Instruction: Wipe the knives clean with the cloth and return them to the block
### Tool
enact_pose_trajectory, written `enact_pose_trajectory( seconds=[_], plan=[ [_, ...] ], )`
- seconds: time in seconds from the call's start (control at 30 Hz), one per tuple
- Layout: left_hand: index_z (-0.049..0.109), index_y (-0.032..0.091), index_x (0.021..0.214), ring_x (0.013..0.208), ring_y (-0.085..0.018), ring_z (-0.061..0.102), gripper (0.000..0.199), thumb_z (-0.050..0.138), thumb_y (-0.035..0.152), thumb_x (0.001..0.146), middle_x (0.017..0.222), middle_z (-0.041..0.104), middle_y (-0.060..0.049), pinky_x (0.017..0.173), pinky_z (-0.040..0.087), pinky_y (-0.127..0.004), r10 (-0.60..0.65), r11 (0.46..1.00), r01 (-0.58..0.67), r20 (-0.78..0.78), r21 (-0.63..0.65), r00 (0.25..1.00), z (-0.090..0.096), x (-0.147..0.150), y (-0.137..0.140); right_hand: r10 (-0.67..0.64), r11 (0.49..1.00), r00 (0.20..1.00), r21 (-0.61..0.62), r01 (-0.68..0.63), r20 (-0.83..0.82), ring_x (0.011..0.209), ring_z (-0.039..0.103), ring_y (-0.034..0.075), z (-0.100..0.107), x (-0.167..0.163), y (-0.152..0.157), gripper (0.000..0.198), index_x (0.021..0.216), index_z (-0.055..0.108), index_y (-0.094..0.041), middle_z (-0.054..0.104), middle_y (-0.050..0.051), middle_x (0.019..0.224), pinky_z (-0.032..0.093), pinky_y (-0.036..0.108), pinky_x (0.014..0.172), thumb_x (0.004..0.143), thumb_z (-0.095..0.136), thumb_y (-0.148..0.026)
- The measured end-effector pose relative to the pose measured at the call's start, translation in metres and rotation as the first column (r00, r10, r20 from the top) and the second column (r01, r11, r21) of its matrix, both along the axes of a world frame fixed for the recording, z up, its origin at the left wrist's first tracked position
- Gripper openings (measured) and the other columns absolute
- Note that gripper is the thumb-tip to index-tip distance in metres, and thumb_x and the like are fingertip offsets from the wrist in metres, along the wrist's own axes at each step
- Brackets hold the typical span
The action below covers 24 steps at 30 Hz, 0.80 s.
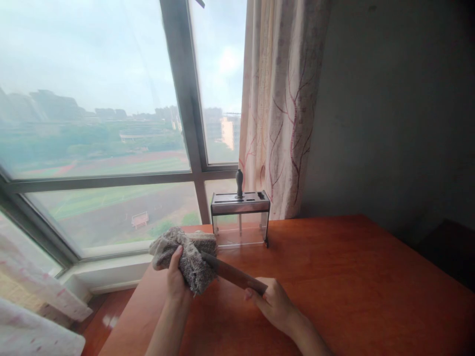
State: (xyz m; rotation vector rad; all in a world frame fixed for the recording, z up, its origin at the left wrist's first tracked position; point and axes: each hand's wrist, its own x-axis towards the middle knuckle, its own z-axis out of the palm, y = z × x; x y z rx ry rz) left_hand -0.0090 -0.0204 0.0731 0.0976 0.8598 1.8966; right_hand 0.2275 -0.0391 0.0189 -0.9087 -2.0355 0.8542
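My left hand [177,274] is closed around a bunched grey rag [199,277], thumb on top of its folds. A knife [235,274] slants between my hands, its long blade dull brown-grey. The blade's far end runs into the rag, so its tip is hidden. Around the knife's near end, the fingers of my right hand [272,301] are wrapped, covering most of the handle. Just beyond the rag stands a clear-sided knife block [241,202] with a dark slotted top. One knife with a dark handle [239,184] sits upright in it.
The reddish-brown wooden table [334,277] stretches to the right under my hands. Behind it are a large window [100,99] with grey frames and a patterned curtain [285,109]. Another curtain [37,321] hangs low at the left, near the white sill [111,269].
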Motion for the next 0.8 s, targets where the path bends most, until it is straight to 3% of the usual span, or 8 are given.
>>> enact_pose_trajectory(
  seconds=[0.23,0.43,0.53,0.67,0.8],
  plan=[
    [0.066,0.014,0.091,0.058,-0.014,0.068,0.015,0.053,0.016,0.085,0.068,0.072,-0.001,0.069,0.058,-0.026,0.066,0.997,-0.064,-0.064,0.037,0.996,0.0,0.002,0.001,-0.005,1.0,1.0,-0.02,0.005,-0.004,0.063,0.06,0.015,0.003,0.0,0.0,0.043,0.077,0.067,-0.017,0.065,0.004,0.07,0.039,0.024,0.059,0.094,0.041,-0.047],
    [0.067,0.014,0.095,0.061,-0.015,0.069,0.017,0.057,0.019,0.082,0.074,0.073,-0.002,0.065,0.059,-0.026,0.073,0.997,-0.069,-0.118,0.037,0.99,-0.005,-0.004,0.0,0.017,0.985,0.994,0.169,-0.036,0.108,0.064,0.056,0.017,0.009,-0.003,-0.001,0.045,0.077,0.064,-0.019,0.062,0.004,0.068,0.035,0.026,0.06,0.096,0.034,-0.046],
    [0.067,0.014,0.095,0.062,-0.015,0.069,0.017,0.057,0.018,0.082,0.072,0.073,-0.001,0.066,0.059,-0.024,0.088,0.995,-0.082,-0.125,0.053,0.988,-0.007,-0.006,0.001,0.03,0.983,0.993,0.179,-0.051,0.115,0.063,0.055,0.016,0.011,-0.003,-0.002,0.044,0.078,0.064,-0.019,0.061,0.003,0.067,0.034,0.026,0.059,0.096,0.033,-0.045],
    [0.067,0.013,0.093,0.063,-0.015,0.069,0.015,0.057,0.018,0.082,0.069,0.072,-0.001,0.066,0.059,-0.024,0.079,0.996,-0.073,-0.123,0.049,0.989,-0.007,-0.004,0.002,0.026,0.998,1.0,0.05,-0.026,0.001,0.064,0.057,0.016,0.011,-0.002,-0.003,0.046,0.076,0.066,-0.018,0.062,0.004,0.069,0.037,0.026,0.06,0.095,0.036,-0.047],
    [0.067,0.014,0.094,0.06,-0.015,0.068,0.015,0.059,0.017,0.081,0.069,0.072,0.0,0.067,0.058,-0.025,0.078,0.996,-0.072,-0.121,0.056,0.99,-0.006,-0.003,0.002,0.011,0.975,0.981,-0.217,-0.054,-0.193,0.058,0.057,0.015,0.008,-0.004,-0.004,0.049,0.067,0.066,-0.015,0.063,0.004,0.063,0.042,0.025,0.056,0.09,0.044,-0.052]
  ],
)
